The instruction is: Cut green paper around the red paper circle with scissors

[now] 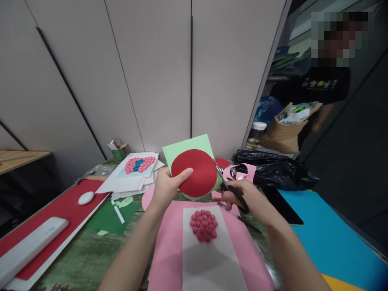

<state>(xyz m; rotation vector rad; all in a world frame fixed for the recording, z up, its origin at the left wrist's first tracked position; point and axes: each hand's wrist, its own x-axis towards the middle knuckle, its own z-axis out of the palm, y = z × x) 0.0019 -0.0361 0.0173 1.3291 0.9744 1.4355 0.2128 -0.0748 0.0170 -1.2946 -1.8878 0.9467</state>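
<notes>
My left hand [169, 182] pinches a red paper disc [197, 173] laid over a light green sheet [188, 146], thumb on top of the red. My right hand [239, 194] grips black-handled scissors [239, 197], whose blades meet the green sheet along the disc's right edge. Both papers are held up above the table. Below them lies a white paper strip [209, 262] with a cluster of pink rolled-looking pieces [203, 225], resting on pink paper [169, 242]. A dark pen-like tool [248, 224] lies beside my right wrist.
Left are a dark green sheet [103, 218], a white marker [117, 211], a red board [45, 218] and a white oval object [86, 198]. Right are a black tablet [281, 206], a blue sheet [321, 226] and a black plastic bag [275, 169]. A person [324, 85] stands behind.
</notes>
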